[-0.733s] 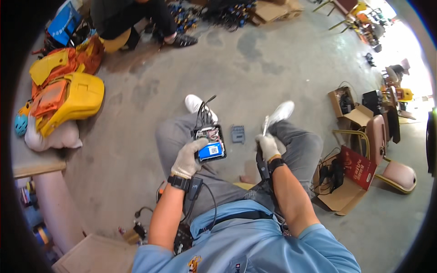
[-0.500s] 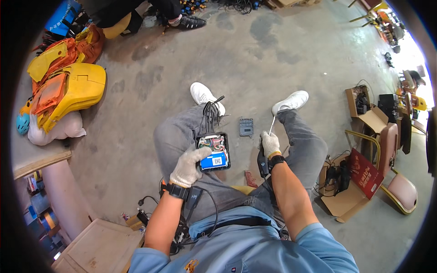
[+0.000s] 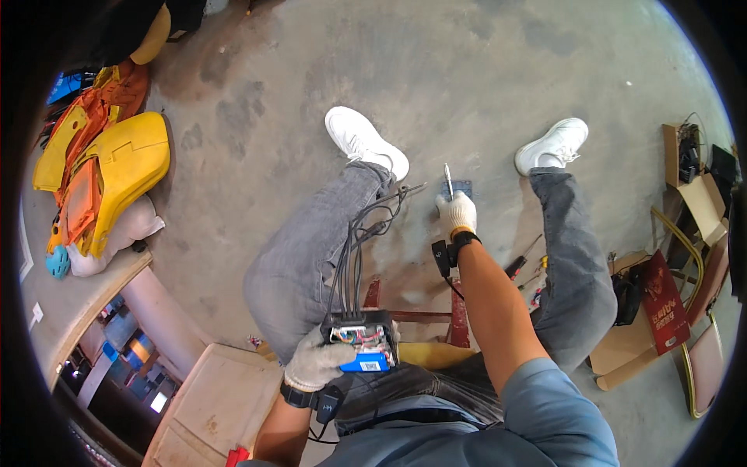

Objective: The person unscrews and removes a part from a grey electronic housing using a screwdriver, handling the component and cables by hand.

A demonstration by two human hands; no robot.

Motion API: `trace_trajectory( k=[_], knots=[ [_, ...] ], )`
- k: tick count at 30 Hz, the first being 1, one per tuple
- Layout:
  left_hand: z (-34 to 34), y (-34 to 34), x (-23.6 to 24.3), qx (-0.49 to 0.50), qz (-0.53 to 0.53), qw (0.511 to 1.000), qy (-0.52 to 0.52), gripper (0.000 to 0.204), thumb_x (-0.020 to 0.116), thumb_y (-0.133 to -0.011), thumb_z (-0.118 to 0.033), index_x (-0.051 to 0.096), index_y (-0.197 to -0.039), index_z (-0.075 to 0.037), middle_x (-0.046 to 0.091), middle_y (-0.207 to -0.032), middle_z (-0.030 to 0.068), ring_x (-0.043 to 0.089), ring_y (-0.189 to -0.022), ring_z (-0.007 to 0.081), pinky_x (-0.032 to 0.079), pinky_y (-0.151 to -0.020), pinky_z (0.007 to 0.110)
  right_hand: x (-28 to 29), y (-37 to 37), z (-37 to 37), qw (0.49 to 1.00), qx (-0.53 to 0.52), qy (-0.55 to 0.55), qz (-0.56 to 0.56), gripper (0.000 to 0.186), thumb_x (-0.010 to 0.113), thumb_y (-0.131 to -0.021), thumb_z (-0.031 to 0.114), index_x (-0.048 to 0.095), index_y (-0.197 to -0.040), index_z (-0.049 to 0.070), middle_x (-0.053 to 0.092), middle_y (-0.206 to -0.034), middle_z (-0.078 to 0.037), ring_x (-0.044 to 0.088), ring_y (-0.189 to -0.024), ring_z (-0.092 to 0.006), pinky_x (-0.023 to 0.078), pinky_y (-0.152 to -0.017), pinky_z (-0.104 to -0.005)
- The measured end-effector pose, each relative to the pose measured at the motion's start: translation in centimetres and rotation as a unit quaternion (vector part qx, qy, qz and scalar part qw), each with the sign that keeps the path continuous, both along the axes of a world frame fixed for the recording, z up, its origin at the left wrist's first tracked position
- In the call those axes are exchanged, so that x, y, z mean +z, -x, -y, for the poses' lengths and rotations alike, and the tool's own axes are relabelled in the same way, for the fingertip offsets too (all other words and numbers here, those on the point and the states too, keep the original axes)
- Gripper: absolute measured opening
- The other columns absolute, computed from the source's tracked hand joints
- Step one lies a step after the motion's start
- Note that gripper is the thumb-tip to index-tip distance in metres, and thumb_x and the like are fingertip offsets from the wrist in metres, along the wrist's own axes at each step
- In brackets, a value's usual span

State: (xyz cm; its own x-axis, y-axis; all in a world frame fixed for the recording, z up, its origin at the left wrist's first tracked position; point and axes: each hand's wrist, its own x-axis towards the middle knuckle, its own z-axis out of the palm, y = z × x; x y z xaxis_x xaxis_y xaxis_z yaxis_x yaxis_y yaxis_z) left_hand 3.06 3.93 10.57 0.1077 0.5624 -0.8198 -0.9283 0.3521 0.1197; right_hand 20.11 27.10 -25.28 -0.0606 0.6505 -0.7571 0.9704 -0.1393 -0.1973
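My gloved left hand [image 3: 317, 359] grips an open black box [image 3: 383, 317] close to my lap. Inside it show thin coloured wires and a blue block [image 3: 366, 363] with a white label. A bundle of black cables [image 3: 352, 261] runs from the box's far side toward my left shoe. Farther out, between my feet, my gloved right hand [image 3: 457, 213] is closed around a slim silver pen-like tool [image 3: 447, 177] that points away from me. Just beyond its fingers lies a flat grey lid [image 3: 466, 187] on the floor; the hand hides part of it, and I cannot tell whether they touch.
A red-handled screwdriver [image 3: 515, 268] lies on the floor inside my right leg. Yellow and orange plastic panels [image 3: 134, 159] are piled at the left. A wooden board [image 3: 214, 405] stands at lower left. Rightward are an open carton [image 3: 622, 358] and a chair [image 3: 706, 358].
My right hand has moved forward and inward to the grey lid, still with the slim tool. The left hand has drawn the box nearer my body. My knees have spread apart.
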Motion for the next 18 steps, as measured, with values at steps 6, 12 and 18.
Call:
trace_trajectory(
  k=[6, 12, 18],
  knots=[
    [1.3, 1.1, 0.8, 0.027, 0.042, 0.998, 0.046, 0.075, 0.084, -0.084, 0.002, 0.055, -0.152, 0.013, 0.066, -0.147, 0.0326, 0.068, -0.134, 0.0468, 0.054, -0.115, 0.063, -2.2, 1.1, 0.6, 0.996, -0.039, 0.004, 0.086, 0.046, 0.077, -0.1, 0.04, 0.067, -0.127, 0.004, 0.077, -0.122, -0.026, 0.076, -0.117, -0.0449, 0.062, -0.099, -0.054],
    [0.6, 1.4, 0.7, 0.04, 0.064, 0.996, 0.047, 0.075, 0.083, -0.084, 0.003, 0.056, -0.152, 0.013, 0.07, -0.143, 0.029, 0.072, -0.129, 0.0425, 0.057, -0.113, 0.056, -2.2, -0.1, 1.1, 0.996, 0.012, 0.036, 0.079, 0.038, 0.073, -0.103, 0.033, 0.068, -0.127, 0.003, 0.077, -0.123, -0.027, 0.076, -0.117, -0.0445, 0.062, -0.099, -0.0539],
    [0.4, 1.6, 1.0, -0.017, 0.004, 0.998, 0.065, 0.079, 0.086, -0.083, -0.001, 0.053, -0.153, 0.016, 0.068, -0.144, 0.0319, 0.071, -0.131, 0.0443, 0.055, -0.115, 0.057, -2.0, 0.1, 0.2, 0.994, 0.018, 0.047, 0.095, 0.035, 0.072, -0.104, 0.038, 0.075, -0.116, 0.005, 0.078, -0.12, -0.021, 0.077, -0.115, -0.0415, 0.063, -0.098, -0.0522]
  ],
)
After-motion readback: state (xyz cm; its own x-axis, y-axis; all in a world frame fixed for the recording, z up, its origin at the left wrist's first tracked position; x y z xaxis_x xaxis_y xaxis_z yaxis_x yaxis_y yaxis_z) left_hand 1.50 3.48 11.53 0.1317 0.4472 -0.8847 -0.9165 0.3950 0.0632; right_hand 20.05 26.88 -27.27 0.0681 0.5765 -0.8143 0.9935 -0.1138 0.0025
